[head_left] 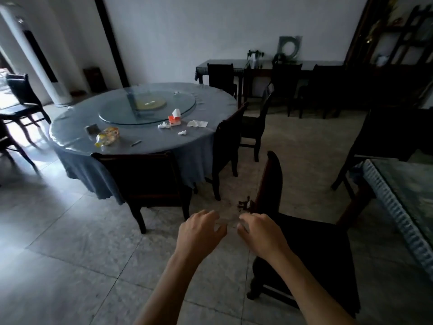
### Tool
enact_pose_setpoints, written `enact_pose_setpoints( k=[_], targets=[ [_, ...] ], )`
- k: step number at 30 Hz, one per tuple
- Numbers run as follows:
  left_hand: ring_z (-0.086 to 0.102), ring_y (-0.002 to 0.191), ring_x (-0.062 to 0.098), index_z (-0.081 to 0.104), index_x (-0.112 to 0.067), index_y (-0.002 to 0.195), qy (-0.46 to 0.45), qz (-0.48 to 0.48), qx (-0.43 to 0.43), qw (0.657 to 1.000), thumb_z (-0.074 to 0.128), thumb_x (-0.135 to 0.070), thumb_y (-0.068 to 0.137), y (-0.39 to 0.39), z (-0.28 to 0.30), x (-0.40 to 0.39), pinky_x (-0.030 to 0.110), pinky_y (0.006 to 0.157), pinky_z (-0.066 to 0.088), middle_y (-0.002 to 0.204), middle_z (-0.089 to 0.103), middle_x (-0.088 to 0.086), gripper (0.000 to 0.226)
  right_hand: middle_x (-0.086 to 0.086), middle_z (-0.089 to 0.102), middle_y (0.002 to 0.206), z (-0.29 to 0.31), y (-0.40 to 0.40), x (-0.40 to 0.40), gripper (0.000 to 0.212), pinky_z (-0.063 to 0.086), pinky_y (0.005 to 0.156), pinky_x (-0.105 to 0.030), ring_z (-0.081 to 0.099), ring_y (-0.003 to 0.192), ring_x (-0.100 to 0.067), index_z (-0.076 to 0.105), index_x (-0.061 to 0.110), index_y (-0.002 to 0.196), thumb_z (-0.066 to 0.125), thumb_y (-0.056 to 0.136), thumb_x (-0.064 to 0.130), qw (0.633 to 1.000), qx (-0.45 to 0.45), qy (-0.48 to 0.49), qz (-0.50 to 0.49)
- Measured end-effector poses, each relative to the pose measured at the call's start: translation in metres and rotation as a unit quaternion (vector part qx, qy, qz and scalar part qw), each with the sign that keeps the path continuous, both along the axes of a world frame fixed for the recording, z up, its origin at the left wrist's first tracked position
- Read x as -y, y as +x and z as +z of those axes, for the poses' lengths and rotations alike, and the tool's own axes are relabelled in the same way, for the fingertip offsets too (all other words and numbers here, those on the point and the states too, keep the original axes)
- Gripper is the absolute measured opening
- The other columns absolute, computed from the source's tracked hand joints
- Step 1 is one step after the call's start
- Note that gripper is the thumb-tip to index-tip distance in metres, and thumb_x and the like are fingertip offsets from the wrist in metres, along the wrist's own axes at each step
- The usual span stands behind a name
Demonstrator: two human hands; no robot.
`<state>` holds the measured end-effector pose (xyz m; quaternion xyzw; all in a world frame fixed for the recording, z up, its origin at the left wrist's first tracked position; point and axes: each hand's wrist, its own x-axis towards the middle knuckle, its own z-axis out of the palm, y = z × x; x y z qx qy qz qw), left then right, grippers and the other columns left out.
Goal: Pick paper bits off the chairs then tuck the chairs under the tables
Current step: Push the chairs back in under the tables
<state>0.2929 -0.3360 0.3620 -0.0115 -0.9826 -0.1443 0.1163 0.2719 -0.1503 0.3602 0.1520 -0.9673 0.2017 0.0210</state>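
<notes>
Chair (311,245) stands beside both loosely curled hands, left hand (199,231) and right hand (260,233).

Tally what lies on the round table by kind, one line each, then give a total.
Crumpled white paper bits: 2
Flat white napkin: 1
Orange tissue box: 1
Yellow snack bag: 1
Small dark packet: 1
Slim stick-like item: 1
Glass turntable: 1
Total: 8

blue-grey tablecloth (77,160); dark brown chairs (152,179), orange-white tissue box (175,120)
</notes>
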Motion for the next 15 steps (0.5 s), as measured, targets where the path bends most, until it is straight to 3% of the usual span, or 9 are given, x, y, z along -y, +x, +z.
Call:
enact_pose_setpoints(
  k=[4, 7, 12, 15],
  targets=[
    [0.057, 0.072, 0.01, 0.05, -0.033, 0.079, 0.012, -0.024, -0.005, 1.0, 0.042, -0.064, 0.077, -0.069, -0.011, 0.026, 0.026, 0.052, 0.033, 0.081, 0.057, -0.012, 0.031, 0.0, 0.065, 0.121, -0.008, -0.059, 0.023, 0.043, 0.05, 0.082, -0.034, 0.057, 0.111, -0.023, 0.055, 0.024, 0.132, 0.046, 0.096, 0.046, 1.0, -0.001, -0.012, -0.019],
    [0.06, 0.075, 0.013, 0.05, -0.03, 0.081, 0.009, -0.036, 0.006, 0.999, 0.039, -0.064, 0.073, -0.131, -0.022, 0.049, 0.029, 0.057, 0.043, 0.082, 0.059, -0.011, 0.036, -0.002, 0.066, 0.119, -0.014, -0.107, 0.044, 0.042, 0.053, 0.082, -0.038, 0.058, 0.11, -0.025, 0.056, 0.023, 0.13, 0.045, 0.097, 0.047, 0.999, -0.005, -0.017, -0.038],
    [0.059, 0.068, 0.016, 0.046, -0.03, 0.08, 0.017, -0.075, -0.005, 0.997, 0.043, -0.06, 0.073, -0.224, -0.031, 0.084, 0.028, 0.052, 0.034, 0.072, 0.055, -0.01, 0.031, 0.0, 0.066, 0.118, -0.017, -0.179, 0.078, 0.038, 0.054, 0.082, -0.04, 0.059, 0.11, -0.023, 0.056, 0.026, 0.128, 0.047, 0.095, 0.043, 0.995, 0.005, -0.024, -0.092],
    [0.053, 0.064, 0.012, 0.047, -0.031, 0.078, 0.022, -0.103, 0.017, 0.994, 0.038, -0.061, 0.075, -0.272, -0.03, 0.094, 0.028, 0.05, 0.033, 0.071, 0.05, -0.013, 0.032, 0.0, 0.067, 0.114, -0.02, -0.213, 0.089, 0.044, 0.052, 0.078, -0.031, 0.062, 0.103, -0.021, 0.053, 0.028, 0.134, 0.051, 0.093, 0.041, 0.992, 0.011, -0.024, -0.125]
  ],
)
